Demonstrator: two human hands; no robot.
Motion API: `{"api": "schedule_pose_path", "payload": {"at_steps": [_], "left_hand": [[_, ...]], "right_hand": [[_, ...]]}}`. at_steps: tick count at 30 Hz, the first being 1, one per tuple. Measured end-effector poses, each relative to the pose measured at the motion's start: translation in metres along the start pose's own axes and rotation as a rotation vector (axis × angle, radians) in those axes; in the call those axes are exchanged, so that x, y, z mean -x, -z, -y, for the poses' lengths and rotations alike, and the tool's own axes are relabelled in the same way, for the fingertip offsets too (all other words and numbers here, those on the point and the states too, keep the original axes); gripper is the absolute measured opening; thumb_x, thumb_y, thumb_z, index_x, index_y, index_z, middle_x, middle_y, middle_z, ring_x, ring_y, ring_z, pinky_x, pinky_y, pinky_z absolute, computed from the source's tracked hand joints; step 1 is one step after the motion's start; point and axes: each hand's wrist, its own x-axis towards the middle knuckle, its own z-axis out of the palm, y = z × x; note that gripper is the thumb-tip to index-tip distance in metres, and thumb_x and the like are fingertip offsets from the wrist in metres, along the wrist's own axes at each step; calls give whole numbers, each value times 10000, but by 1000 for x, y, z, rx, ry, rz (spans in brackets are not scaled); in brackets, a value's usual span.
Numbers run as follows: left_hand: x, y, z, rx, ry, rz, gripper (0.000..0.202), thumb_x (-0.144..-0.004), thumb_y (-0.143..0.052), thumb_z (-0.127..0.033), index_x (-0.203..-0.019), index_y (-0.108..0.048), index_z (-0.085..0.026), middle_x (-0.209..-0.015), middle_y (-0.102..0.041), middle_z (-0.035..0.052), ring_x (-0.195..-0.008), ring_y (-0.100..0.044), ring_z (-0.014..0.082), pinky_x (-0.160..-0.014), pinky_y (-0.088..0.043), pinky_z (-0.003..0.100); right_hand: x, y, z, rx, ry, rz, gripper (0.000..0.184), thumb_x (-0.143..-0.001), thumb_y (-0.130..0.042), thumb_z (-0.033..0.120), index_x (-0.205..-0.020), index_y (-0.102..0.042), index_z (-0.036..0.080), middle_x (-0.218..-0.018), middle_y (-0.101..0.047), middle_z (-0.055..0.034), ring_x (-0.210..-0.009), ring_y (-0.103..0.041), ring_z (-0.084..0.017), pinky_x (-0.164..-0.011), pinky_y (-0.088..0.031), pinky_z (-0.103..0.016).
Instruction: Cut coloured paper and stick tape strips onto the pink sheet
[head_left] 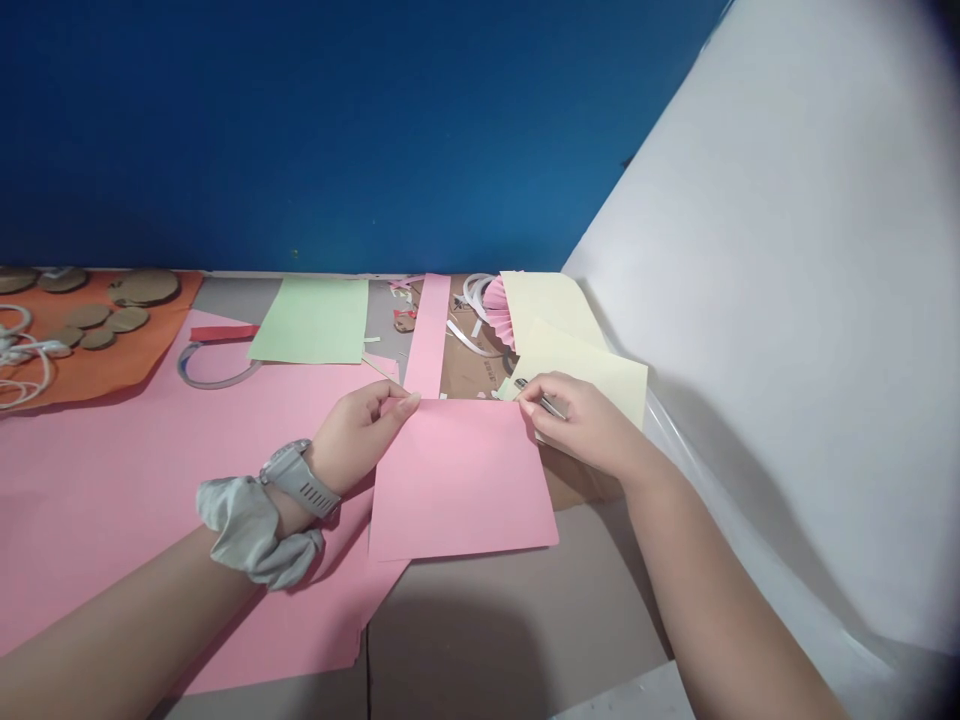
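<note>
A rectangular sheet of pink paper [463, 480] hangs between my two hands, held along its far edge. My left hand [358, 425] pinches the far left corner between thumb and fingers. At the far right corner, my right hand [574, 410] has thumb and forefinger closed on the paper. A narrow pink paper strip [429, 335] lies just beyond the sheet. Near my right fingertips are pale yellow sheets [592, 365] and a small dark-and-metal tool [551, 407], partly hidden by the hand.
Large pink paper [300, 620] covers the left side. Beyond it are a green sheet [315, 320], a tape ring [217, 380] and orange paper [150, 345] with cardboard discs [142, 287] and white earphones [30, 350]. A pink folded fan [501, 315] lies at the back. A white wall [810, 250] rises right.
</note>
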Motion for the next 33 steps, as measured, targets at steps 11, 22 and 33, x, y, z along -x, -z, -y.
{"api": "schedule_pose_path", "payload": {"at_steps": [11,22,33], "left_hand": [[-3,0,1,71,68,-114,354,-827,-502,-507,-790,-575,-162,-670,-552,-21,-608,-477,115,-548,-367,221],[2,-4,-7,228,-70,90,339,-850,-516,-443,-992,-626,-156,-852,-664,41,-805,-594,163,-709,-470,257],[4,-8,-7,164,-47,431,319,-846,-501,-430,-916,-677,-173,-754,-653,15,-717,-584,159,-639,-469,262]], "right_hand": [[-4,8,-19,62,-79,-268,154,-874,-487,312,-845,-610,224,-934,-656,-31,-896,-584,-216,-778,-428,-343],[-5,-14,-19,-473,-176,-148,297,-850,-534,508,-865,-583,215,-784,-623,-2,-692,-592,-169,-593,-465,-267],[1,-26,8,-366,-70,133,266,-898,-472,465,-839,-539,214,-746,-572,16,-668,-559,-147,-581,-430,-247]]}}
